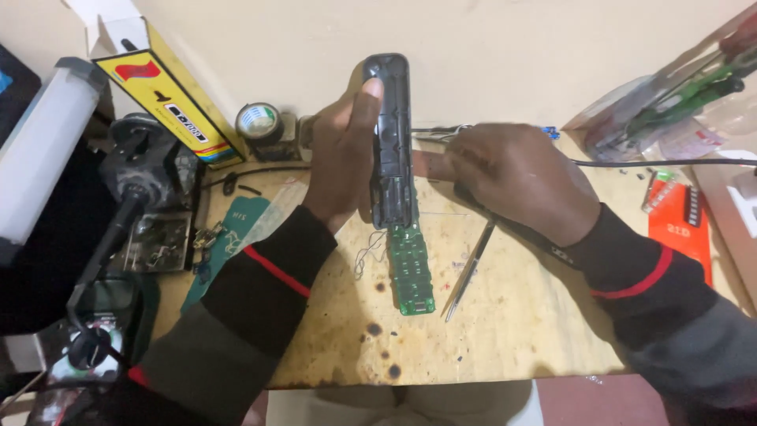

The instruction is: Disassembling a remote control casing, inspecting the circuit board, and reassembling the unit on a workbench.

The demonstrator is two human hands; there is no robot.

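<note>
— Where is the remote casing (392, 142)?

— Over the middle of the wooden bench (505, 315), lying lengthwise away from the person; a green circuit board (411, 270) sticks out of its near end.

— And the hands?

— The left hand (344, 154) is closed around the casing's left side, thumb on top near the far end; the right hand (516, 180) presses a fingertip against its right edge (holding nothing else that shows); tweezers (468, 272) lie just beside the board.
</note>
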